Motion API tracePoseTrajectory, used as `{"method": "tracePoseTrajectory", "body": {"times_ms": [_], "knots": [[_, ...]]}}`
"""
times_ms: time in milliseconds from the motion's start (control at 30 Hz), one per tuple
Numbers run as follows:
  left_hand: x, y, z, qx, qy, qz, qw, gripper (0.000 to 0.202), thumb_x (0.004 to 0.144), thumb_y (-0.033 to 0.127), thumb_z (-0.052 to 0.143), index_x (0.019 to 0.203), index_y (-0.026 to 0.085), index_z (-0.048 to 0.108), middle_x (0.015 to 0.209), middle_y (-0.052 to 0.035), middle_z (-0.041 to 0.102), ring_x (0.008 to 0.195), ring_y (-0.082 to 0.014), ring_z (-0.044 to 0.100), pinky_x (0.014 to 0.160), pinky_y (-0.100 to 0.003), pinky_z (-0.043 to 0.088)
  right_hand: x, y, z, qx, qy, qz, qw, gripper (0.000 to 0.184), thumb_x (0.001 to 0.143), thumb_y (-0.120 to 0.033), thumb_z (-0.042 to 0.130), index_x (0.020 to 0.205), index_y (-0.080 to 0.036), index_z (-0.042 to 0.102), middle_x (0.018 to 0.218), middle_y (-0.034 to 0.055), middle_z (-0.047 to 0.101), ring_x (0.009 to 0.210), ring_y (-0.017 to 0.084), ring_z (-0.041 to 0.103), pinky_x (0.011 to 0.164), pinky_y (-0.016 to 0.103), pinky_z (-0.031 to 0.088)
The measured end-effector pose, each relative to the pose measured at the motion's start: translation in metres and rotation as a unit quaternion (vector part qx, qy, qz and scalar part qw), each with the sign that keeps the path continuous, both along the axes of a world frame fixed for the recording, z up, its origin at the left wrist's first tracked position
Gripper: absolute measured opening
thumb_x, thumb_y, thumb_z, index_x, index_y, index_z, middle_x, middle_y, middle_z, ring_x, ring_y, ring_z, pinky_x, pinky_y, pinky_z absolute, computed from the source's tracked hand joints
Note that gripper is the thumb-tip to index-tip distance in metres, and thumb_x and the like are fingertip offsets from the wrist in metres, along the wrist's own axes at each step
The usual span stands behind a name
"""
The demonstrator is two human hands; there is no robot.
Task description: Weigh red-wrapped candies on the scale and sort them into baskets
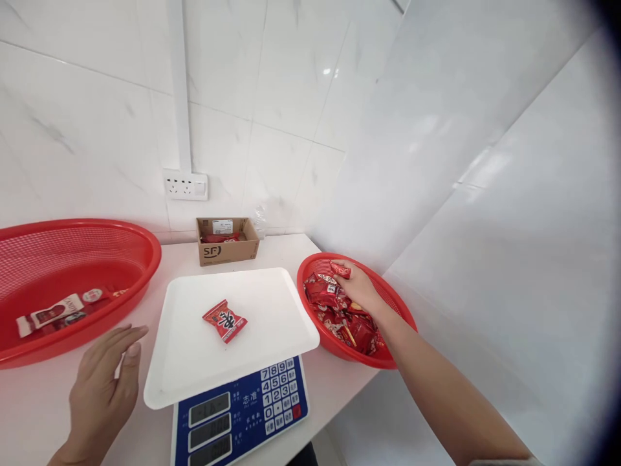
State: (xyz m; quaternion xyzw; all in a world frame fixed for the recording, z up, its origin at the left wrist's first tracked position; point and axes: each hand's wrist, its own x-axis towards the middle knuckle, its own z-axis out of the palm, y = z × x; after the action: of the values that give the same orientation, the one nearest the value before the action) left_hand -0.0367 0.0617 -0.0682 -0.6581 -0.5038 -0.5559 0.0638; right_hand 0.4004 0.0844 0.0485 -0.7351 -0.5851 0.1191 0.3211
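Right hand (pixel 359 288): fingers grasp small red packet (pixel 340 270), above the right basket; this packet could slip, I think, if the hold is only by its edge and the wrapper is smooth
Left hand (pixel 104 382): fingers half curled, holding nothing that I can see; it is near the white tray (pixel 184 349), so a bump could push the tray
Heap (pixel 356 327): loose red packets under the right hand; some could be dragged out together
Right basket (pixel 339 349): its rim stands between held packet and tray; it seems to reach past the table (pixel 286 249) edge, so pressure from the forearm could tip it
Single packet (pixel 226 321): flat on the tray, which covers part of the blue scale (pixel 252 424)
Farther: left basket (pixel 156 255) with few packets, cardboard box (pixel 233 252), wall socket (pixel 185 186)
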Motion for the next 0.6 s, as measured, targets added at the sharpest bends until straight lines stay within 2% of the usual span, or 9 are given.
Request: {"method": "tracePoseTrajectory", "body": {"times_ms": [133,233,300,367,467,600], "knots": [[0.003,-0.005,0.012,0.027,0.063,0.003,0.998,0.023,0.089,0.028,0.042,0.097,0.02,0.062,0.093,-0.0087,0.067,0.094,-0.026,0.061,0.087,-0.042,0.047,-0.053,0.003,0.014,0.002,0.061,0.086,0.994,0.036,0.078,-0.017,0.055,0.113,-0.023,0.059,0.116,0.0028,0.063,0.106,0.018,0.058,0.095,0.036,0.044],[0.002,-0.006,0.013,0.023,0.068,0.006,0.997,0.022,0.09,0.025,0.042,0.099,0.019,0.06,0.096,-0.0091,0.067,0.097,-0.0239,0.06,0.088,-0.04,0.047,-0.088,0.005,0.022,-0.038,0.112,0.147,0.982,0.034,0.079,-0.021,0.056,0.113,-0.024,0.059,0.104,0.0033,0.066,0.09,0.017,0.062,0.077,0.033,0.054],[0.001,-0.007,0.012,0.012,0.072,0.014,0.997,0.023,0.091,0.024,0.041,0.1,0.017,0.06,0.097,-0.0102,0.067,0.098,-0.0236,0.06,0.087,-0.039,0.047,-0.104,0.006,0.023,-0.065,0.142,0.169,0.973,0.035,0.08,-0.026,0.056,0.114,-0.025,0.058,0.095,0.0035,0.065,0.08,0.016,0.062,0.062,0.03,0.056],[0.0,-0.007,0.011,0.0,0.072,0.022,0.997,0.024,0.091,0.025,0.041,0.101,0.016,0.061,0.097,-0.0109,0.067,0.098,-0.0237,0.06,0.086,-0.038,0.048,-0.113,0.007,0.023,-0.08,0.163,0.178,0.967,0.035,0.08,-0.03,0.056,0.115,-0.025,0.055,0.09,0.0033,0.063,0.077,0.016,0.061,0.056,0.028,0.056],[0.0,-0.008,0.011,-0.011,0.065,0.027,0.997,0.024,0.091,0.025,0.041,0.101,0.016,0.061,0.098,-0.0108,0.067,0.099,-0.0237,0.059,0.085,-0.038,0.048,-0.118,0.008,0.022,-0.086,0.181,0.182,0.963,0.035,0.079,-0.036,0.059,0.112,-0.024,0.053,0.085,0.002,0.062,0.074,0.015,0.06,0.055,0.027,0.054],[0.001,-0.008,0.011,-0.014,0.056,0.024,0.998,0.024,0.091,0.024,0.041,0.101,0.017,0.061,0.098,-0.0103,0.067,0.099,-0.0236,0.059,0.085,-0.038,0.047,-0.122,0.005,0.023,-0.085,0.193,0.2,0.957,0.028,0.078,-0.042,0.061,0.098,-0.021,0.056,0.084,0.0014,0.064,0.075,0.015,0.06,0.065,0.028,0.05]]}}
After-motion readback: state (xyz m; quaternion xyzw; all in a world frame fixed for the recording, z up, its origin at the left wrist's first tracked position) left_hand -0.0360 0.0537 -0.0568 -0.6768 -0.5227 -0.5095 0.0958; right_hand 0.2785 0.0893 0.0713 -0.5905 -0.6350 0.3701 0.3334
